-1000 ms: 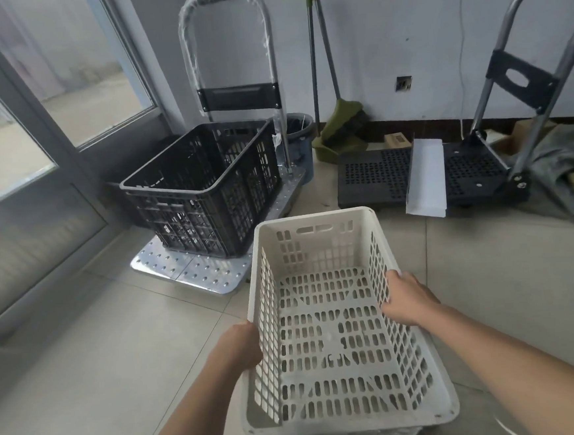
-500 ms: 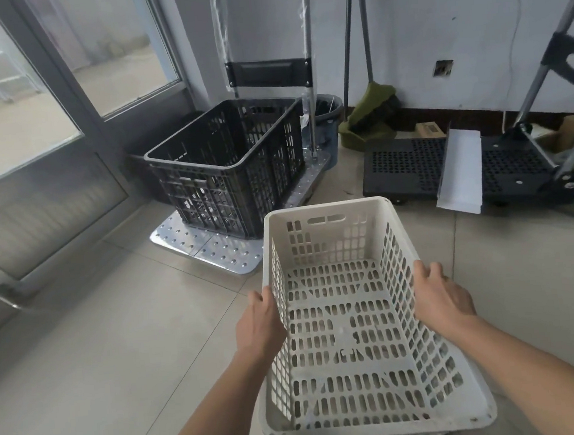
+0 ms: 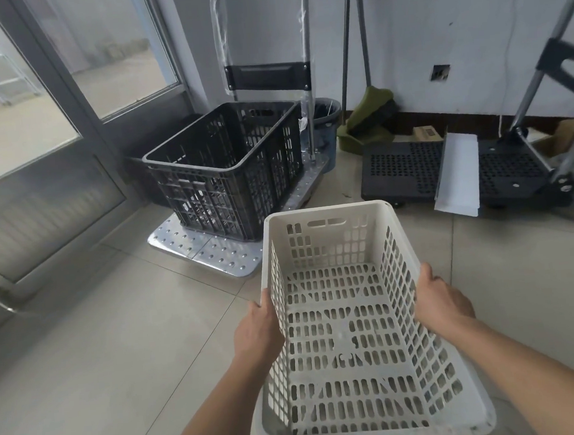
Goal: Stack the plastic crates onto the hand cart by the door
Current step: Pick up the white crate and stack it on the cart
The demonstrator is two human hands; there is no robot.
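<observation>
I hold a white slotted plastic crate (image 3: 342, 329) in front of me, above the tiled floor. My left hand (image 3: 258, 329) grips its left rim and my right hand (image 3: 441, 299) grips its right rim. Ahead stands a silver hand cart (image 3: 209, 249) with a studded metal deck, next to the glass door (image 3: 42, 133). A black plastic crate (image 3: 226, 167) sits upright and empty on that deck, up against the cart's plastic-wrapped handle (image 3: 265, 47). The white crate's far end is just short of the deck's near right corner.
A second black folding cart (image 3: 405, 170) lies on the floor at the right with a white board (image 3: 457, 176) across it. A dark bin (image 3: 326, 125), a green broom and dustpan (image 3: 370, 118) and boxes line the back wall.
I have carried the white crate closer to the silver cart. The cart and black crate now sit nearer and more central in view. Both hands keep the same hold.
</observation>
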